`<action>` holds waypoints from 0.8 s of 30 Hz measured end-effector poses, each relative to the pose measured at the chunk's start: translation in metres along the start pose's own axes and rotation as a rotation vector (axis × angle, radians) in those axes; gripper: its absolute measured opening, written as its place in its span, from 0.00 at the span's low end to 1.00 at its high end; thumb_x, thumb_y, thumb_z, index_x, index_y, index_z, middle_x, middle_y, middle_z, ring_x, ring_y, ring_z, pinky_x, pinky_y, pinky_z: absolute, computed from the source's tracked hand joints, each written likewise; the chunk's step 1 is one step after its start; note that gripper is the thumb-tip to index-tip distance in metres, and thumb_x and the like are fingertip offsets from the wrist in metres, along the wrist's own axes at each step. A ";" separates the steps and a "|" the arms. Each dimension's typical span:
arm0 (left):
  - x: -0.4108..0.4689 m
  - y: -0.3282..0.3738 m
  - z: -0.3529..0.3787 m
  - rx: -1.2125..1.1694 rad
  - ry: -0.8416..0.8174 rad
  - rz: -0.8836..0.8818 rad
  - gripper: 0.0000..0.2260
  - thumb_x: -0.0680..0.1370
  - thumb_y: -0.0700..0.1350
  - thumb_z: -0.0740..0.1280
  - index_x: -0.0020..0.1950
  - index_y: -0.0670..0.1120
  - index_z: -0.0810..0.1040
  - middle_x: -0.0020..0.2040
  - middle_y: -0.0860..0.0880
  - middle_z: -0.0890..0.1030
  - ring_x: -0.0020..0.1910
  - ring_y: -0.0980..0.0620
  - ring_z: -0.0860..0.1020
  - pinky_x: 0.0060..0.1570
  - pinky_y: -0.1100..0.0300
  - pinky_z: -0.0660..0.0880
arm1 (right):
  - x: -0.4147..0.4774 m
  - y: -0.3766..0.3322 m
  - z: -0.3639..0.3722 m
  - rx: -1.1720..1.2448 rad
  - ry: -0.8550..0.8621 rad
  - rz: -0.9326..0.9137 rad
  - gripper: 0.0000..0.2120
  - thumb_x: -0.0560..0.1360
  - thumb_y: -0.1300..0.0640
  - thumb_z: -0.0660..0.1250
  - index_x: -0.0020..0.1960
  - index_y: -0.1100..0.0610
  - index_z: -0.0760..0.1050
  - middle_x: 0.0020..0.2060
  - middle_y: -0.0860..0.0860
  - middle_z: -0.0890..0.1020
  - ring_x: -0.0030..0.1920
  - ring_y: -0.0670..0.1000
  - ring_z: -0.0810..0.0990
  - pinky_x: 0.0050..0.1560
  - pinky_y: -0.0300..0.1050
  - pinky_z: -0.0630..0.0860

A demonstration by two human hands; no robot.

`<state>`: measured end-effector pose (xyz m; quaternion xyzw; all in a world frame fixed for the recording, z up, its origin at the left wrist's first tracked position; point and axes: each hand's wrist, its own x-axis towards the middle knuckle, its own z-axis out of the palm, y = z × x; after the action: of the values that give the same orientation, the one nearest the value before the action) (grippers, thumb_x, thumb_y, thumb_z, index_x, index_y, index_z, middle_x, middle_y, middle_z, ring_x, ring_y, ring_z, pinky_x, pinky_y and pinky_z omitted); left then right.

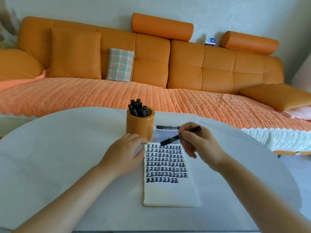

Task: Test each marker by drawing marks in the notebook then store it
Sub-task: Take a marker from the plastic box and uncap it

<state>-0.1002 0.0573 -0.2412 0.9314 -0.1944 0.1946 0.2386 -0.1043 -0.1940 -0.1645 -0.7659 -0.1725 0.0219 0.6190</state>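
An open notebook [170,192] lies on the white table [67,157], its upper half filled with rows of black marks. My right hand [200,145] grips a black marker [170,140] above the page's top edge, cap end pointing left. My left hand [124,152] rests flat on the table, fingertips on the notebook's left edge. An orange wooden cup [140,126] behind my left hand holds several black markers [138,107]. Another black marker [166,127] lies in a clear tray [158,135] right of the cup.
An orange sofa [151,64] with a woven orange cover runs behind the table. A plaid cushion [120,64] leans on its back. A white knitted cloth [277,138] hangs at the right.
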 end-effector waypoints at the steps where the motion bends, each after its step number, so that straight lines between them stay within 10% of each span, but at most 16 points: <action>1: 0.000 0.005 0.000 -0.024 0.011 0.007 0.10 0.79 0.51 0.63 0.60 0.55 0.76 0.56 0.59 0.76 0.55 0.58 0.73 0.48 0.60 0.75 | -0.005 0.005 -0.001 0.070 -0.008 0.043 0.12 0.75 0.56 0.62 0.48 0.65 0.73 0.29 0.59 0.74 0.25 0.53 0.67 0.26 0.43 0.61; 13: 0.000 0.050 0.008 -0.063 0.043 0.114 0.12 0.79 0.49 0.66 0.62 0.52 0.77 0.53 0.58 0.75 0.54 0.60 0.73 0.46 0.59 0.76 | -0.025 0.043 -0.013 0.322 -0.138 0.265 0.10 0.80 0.63 0.57 0.57 0.58 0.75 0.42 0.62 0.82 0.30 0.57 0.73 0.31 0.46 0.66; 19: 0.005 0.056 0.010 0.044 0.047 0.210 0.09 0.78 0.47 0.67 0.57 0.49 0.79 0.48 0.56 0.74 0.49 0.57 0.73 0.40 0.58 0.76 | -0.023 0.042 -0.022 -0.383 -0.042 0.099 0.14 0.76 0.63 0.64 0.53 0.49 0.84 0.44 0.44 0.86 0.43 0.39 0.80 0.46 0.33 0.72; 24: 0.005 0.064 0.018 0.071 0.031 0.277 0.09 0.78 0.49 0.66 0.55 0.47 0.80 0.47 0.54 0.76 0.48 0.54 0.74 0.40 0.56 0.74 | -0.027 0.045 -0.010 -0.717 -0.117 -0.178 0.11 0.79 0.48 0.64 0.57 0.47 0.80 0.47 0.42 0.83 0.47 0.43 0.79 0.50 0.41 0.77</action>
<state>-0.1203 -0.0055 -0.2294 0.9004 -0.3104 0.2466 0.1792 -0.1162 -0.2186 -0.2103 -0.9135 -0.2702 -0.0498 0.3000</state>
